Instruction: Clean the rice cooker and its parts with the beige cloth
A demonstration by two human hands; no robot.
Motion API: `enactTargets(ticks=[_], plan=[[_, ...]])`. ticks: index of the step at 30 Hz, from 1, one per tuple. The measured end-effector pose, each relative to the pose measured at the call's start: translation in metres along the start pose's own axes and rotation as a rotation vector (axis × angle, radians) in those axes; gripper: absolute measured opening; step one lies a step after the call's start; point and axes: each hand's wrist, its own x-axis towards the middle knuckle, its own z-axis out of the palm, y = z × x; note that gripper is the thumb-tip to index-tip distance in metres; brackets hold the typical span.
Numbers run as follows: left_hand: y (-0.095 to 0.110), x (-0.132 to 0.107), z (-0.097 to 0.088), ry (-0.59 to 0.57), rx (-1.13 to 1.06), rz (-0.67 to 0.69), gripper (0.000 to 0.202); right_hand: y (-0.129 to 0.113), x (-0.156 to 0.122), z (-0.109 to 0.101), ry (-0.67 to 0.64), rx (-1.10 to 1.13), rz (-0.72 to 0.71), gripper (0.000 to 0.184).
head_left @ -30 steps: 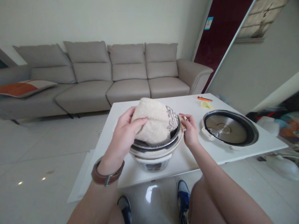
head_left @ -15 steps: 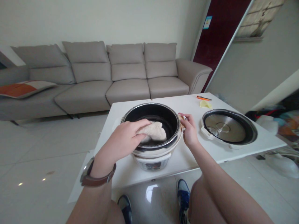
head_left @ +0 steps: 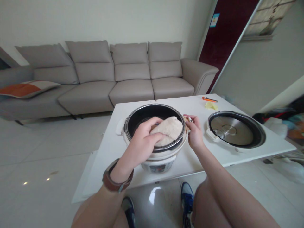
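Observation:
A white rice cooker (head_left: 158,159) with a black inner pot (head_left: 142,115) stands open on the white table (head_left: 114,158). My left hand (head_left: 142,144), with a brown watch at the wrist, is closed on a beige cloth (head_left: 171,129) and presses it against the inside of the pot at its near right wall. My right hand (head_left: 195,134) is closed on the cooker's right rim handle, fingers pinched round it. The cloth is bunched up, partly under my left fingers.
The cooker's lid (head_left: 235,130) lies upside down on the table to the right. An orange tool (head_left: 209,99) and a yellow scrap (head_left: 211,105) lie at the table's far right. A grey sofa (head_left: 114,79) stands behind. My shoes (head_left: 187,198) rest on the tiled floor.
The cloth went from lying heaped over the pot's top down into the pot, then slid from the near left wall to the near right wall under my left hand. My right hand stayed on the rim.

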Motion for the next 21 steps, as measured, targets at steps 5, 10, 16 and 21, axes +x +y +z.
enactTargets(ticks=[5,10,16,21], plan=[[-0.004,0.008,-0.016,0.406,-0.343,0.106,0.024,-0.001,0.000,-0.001,-0.005,0.013,0.014,0.022],[-0.003,0.005,-0.051,0.672,-0.079,0.367,0.021,-0.003,-0.002,-0.001,-0.013,0.003,0.024,0.022],[0.002,-0.005,-0.064,0.093,0.601,0.264,0.034,-0.002,-0.001,-0.001,-0.020,-0.010,0.015,0.022],[0.010,-0.003,-0.046,-0.261,0.779,0.087,0.036,-0.002,-0.001,-0.001,-0.015,-0.005,0.023,0.023]])
